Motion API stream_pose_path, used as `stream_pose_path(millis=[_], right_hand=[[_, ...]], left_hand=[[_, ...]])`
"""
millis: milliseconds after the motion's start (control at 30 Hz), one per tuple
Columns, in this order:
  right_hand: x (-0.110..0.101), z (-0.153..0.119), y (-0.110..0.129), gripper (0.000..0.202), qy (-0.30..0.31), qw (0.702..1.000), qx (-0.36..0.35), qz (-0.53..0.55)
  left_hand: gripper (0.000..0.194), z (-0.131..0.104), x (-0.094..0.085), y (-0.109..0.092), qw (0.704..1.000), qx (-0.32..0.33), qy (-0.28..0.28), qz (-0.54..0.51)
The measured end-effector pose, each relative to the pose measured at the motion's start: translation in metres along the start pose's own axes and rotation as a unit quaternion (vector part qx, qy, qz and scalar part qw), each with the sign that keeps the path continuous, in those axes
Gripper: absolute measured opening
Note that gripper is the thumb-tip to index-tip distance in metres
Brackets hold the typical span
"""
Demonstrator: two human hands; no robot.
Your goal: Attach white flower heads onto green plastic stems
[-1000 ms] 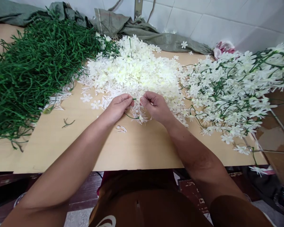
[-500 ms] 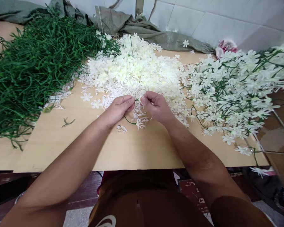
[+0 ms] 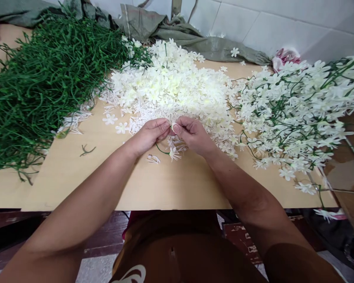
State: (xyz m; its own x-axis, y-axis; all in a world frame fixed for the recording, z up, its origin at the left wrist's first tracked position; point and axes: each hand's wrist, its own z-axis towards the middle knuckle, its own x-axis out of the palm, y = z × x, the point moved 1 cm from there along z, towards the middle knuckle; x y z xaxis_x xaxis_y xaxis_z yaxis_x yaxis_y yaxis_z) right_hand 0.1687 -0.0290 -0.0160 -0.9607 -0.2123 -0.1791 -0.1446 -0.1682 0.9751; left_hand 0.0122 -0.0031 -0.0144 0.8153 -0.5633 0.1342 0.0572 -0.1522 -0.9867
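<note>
My left hand (image 3: 153, 133) is closed in a pinch on a green artificial flower stem (image 3: 162, 150). One branch of that stem hangs below the fingers and ends in a white flower (image 3: 174, 153). Opposite it, my right hand (image 3: 194, 135) pinches a small white flower piece, mostly covered by the thumb and fingers. The fingertips of both hands meet over the front of a heap of loose white petals and stamens (image 3: 171, 86). Where the piece and the stem tip touch is hidden by my fingers.
A large pile of green plastic stems (image 3: 53, 82) covers the left of the table (image 3: 171, 188). Flowers on stems (image 3: 292, 114) are heaped at the right, some over the edge. Grey-green cloth (image 3: 218, 47) lies along the tiled wall. A loose stem bit (image 3: 87, 150) lies front left.
My right hand has moved left, closing the small gap to my left hand, so the fingertips now meet at the stem tip. The whole view has shifted slightly.
</note>
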Motion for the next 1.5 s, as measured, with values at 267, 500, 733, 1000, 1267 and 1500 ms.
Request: stream_pose_path(millis=[267, 500, 733, 1000, 1267, 1500], right_hand=[[0.004, 0.000, -0.007, 0.054, -0.011, 0.996, 0.037, 0.075], [0.008, 0.000, -0.010, 0.056, -0.042, 0.998, 0.023, 0.034], [0.003, 0.001, -0.008, 0.049, -0.010, 0.998, 0.049, 0.026], [-0.005, 0.003, -0.003, 0.056, -0.004, 0.997, 0.051, 0.062], [-0.057, -0.036, 0.026, 0.052, -0.071, 0.995, 0.044, -0.053], [-0.091, -0.093, 0.060, 0.035, -0.136, 0.978, 0.063, -0.146]], left_hand=[[0.061, 0.001, 0.000, 0.002, 1.000, 0.011, 0.016, -0.006], [0.059, 0.001, 0.004, 0.004, 0.999, 0.038, -0.005, 0.034], [0.053, 0.003, 0.007, 0.006, 0.997, 0.038, -0.006, 0.065], [0.055, 0.005, 0.008, 0.003, 1.000, 0.023, -0.012, 0.000], [0.044, 0.006, 0.007, 0.007, 0.997, -0.002, -0.057, 0.057], [0.029, 0.008, 0.019, 0.009, 0.991, -0.029, -0.010, 0.128]])
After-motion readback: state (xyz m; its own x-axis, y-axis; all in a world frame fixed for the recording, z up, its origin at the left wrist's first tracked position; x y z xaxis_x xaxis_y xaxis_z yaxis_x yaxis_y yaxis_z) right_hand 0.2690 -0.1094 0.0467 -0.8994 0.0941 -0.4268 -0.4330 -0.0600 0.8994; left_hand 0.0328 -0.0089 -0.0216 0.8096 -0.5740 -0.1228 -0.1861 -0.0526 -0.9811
